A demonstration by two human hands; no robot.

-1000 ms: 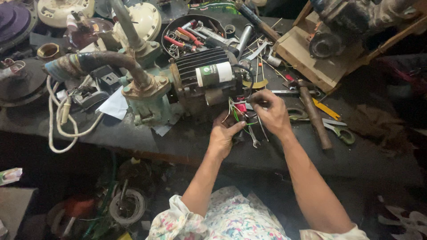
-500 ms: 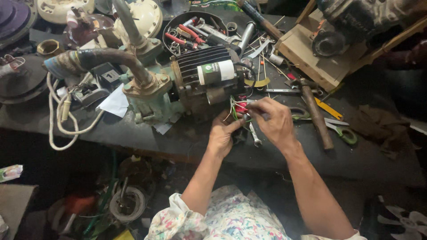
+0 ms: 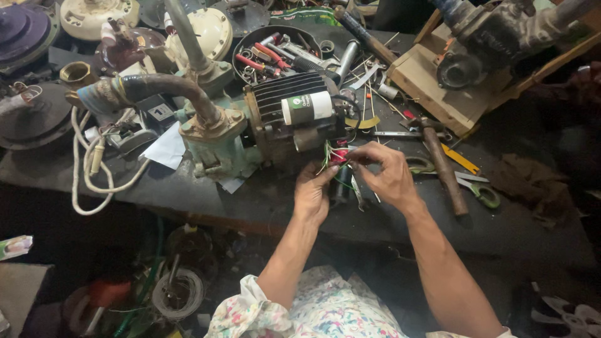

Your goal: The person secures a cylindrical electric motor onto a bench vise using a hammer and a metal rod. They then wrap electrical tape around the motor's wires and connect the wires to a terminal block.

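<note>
At the motor's (image 3: 294, 116) near right end, both hands, left (image 3: 313, 194) and right (image 3: 385, 175), pinch red and green wires (image 3: 335, 156). Thin strands could slip or snap if tugged against the housing.

This is a repair workshop, cluttered and oily. Just beyond the hands, a worn electric motor (image 3: 294, 116) joined to a green pump (image 3: 216, 141) sits on a dark, grimy workbench (image 3: 269, 200). Further out stands a round tray of loose hand tools (image 3: 275, 53). To the right of the hands lie a hammer (image 3: 441, 163) and scissors (image 3: 472, 184). Old machine parts crowd the far left.
</note>
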